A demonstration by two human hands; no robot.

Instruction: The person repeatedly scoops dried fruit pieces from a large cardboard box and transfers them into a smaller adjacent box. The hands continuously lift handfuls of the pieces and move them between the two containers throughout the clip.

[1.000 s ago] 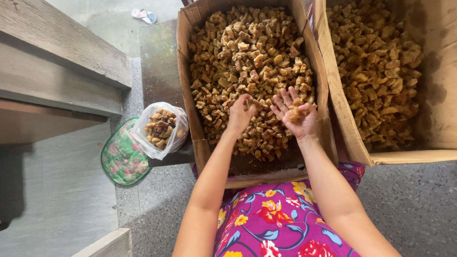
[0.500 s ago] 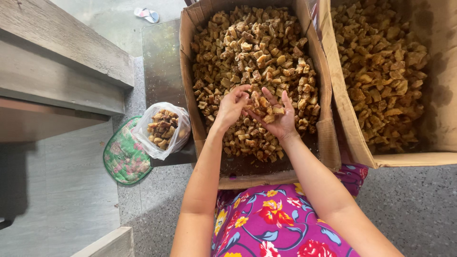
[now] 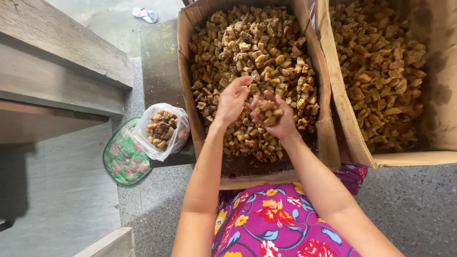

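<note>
now raised together over box (image 3: pixel 202 143): right hand (image 3: pixel 276 116) cupped, fingers curled round brown chunks (image 3: pixel 265 111), where earlier spread flat; left hand (image 3: pixel 232 100) fingertips picking at them.

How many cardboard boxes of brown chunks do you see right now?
2. One open brown cardboard box lies under the hands, with the cupped right hand holding chunks above it; a second open cardboard box sits right of it, partly cropped.

Hands (image 3: pixel 257 107) risen off heap, now cupped together (right (image 3: pixel 275 116) holding chunks (image 3: pixel 265 110)).
</note>
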